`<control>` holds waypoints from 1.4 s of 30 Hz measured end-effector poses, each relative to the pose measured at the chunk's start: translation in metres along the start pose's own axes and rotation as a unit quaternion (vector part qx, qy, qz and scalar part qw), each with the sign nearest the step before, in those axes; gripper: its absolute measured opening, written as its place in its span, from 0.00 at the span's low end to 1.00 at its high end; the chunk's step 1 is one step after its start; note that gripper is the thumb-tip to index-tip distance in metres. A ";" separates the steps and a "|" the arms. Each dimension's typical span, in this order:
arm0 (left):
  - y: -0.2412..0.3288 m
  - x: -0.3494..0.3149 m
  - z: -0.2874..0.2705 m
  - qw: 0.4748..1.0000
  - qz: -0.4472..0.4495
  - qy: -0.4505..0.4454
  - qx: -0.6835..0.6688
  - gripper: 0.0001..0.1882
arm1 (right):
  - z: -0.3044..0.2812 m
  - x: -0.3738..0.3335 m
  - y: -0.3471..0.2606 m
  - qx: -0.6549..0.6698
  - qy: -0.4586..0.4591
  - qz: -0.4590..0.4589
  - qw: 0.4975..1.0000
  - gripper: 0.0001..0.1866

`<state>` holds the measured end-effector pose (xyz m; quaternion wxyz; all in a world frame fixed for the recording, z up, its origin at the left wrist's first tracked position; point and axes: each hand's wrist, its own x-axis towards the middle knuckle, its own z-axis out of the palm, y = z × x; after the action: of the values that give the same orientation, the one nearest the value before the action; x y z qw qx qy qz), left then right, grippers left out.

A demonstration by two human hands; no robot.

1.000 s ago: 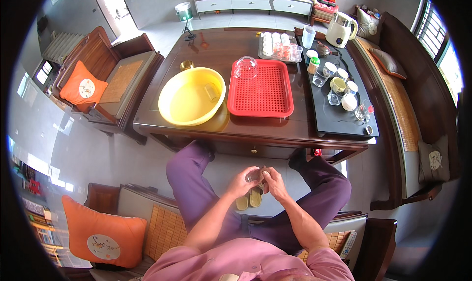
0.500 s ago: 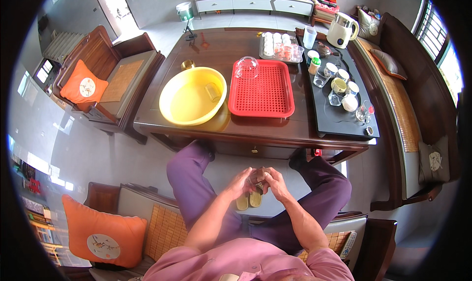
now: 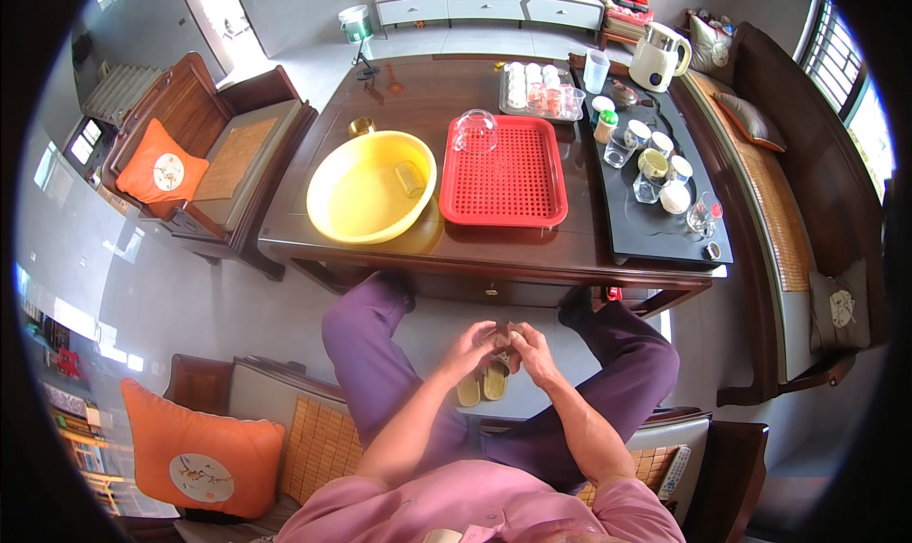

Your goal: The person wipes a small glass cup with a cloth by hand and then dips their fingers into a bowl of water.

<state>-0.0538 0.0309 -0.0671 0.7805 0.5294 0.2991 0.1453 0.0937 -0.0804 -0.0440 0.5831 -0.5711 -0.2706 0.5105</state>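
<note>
A: So we've got a grey-walled living room with a big dark brown polished wooden table (image 3: 418, 96) in the middle, and the hands aren't even over it. What could go wrong?

B: A drop, we'd say. The small brown, soft-looking thing (image 3: 504, 337) is between the bare left hand (image 3: 467, 349) and the bare right hand (image 3: 534, 355), out over the gap between the knees. Below is pale grey tiled floor (image 3: 446, 320) and a pair of yellowish-green slippers (image 3: 494, 380).

A: How solid is the grip, though?

B: Right fingers look pinched together on it. The left ones curl against it, but we can't tell if they're clamped or just touching. If anything slick is tucked in there, we can't make it out, and a slip would send it straight down.

A: And on the table?

B: We'd watch the clear glass bowl (image 3: 475, 133) at the far left corner of the red perforated plastic tray (image 3: 503, 222); a careless bump could tip it off. Same with the round yellow plastic basin (image 3: 351, 193) just beside it: a shove could knock the clear cylindrical glass (image 3: 409, 179) inside against the wall.
</note>
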 end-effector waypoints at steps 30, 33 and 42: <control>-0.008 0.000 -0.004 0.999 -0.025 0.015 -0.042 0.22 | 0.003 0.002 0.008 0.005 0.003 0.007 1.000 0.13; 0.002 -0.004 0.002 0.999 0.019 0.030 -0.013 0.21 | 0.004 0.004 0.012 -0.033 0.022 -0.007 0.999 0.14; 0.003 -0.002 -0.008 0.976 -0.060 0.006 -0.209 0.20 | 0.014 0.001 0.004 -0.047 0.069 -0.057 0.995 0.13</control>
<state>-0.0601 0.0371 -0.0664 0.8794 0.3346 0.2978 0.1611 0.0807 -0.0747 -0.0451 0.6010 -0.6152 -0.2853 0.4229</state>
